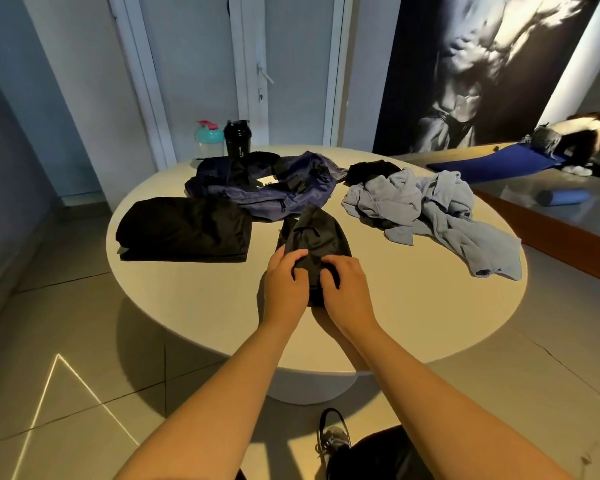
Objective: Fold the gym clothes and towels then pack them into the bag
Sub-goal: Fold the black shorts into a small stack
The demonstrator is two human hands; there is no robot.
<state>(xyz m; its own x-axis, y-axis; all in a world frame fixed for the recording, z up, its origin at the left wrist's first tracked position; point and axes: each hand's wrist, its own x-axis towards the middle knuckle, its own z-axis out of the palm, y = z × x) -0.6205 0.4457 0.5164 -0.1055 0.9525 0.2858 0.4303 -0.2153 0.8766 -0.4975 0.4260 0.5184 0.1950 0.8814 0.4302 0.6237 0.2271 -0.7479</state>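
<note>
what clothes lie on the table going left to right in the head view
folded black garment → small black garment that the left hand and right hand grip → crumpled light blue garment. The purple bag overlaps these, so it is left out.

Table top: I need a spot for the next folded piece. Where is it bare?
Bare table lies near-right, between the right hand and the blue-grey heap, and near-left, between the left hand and the folded black stack. Both hands grip the black garment. Far half is crowded: bag, teal bottle, black shaker.
</note>
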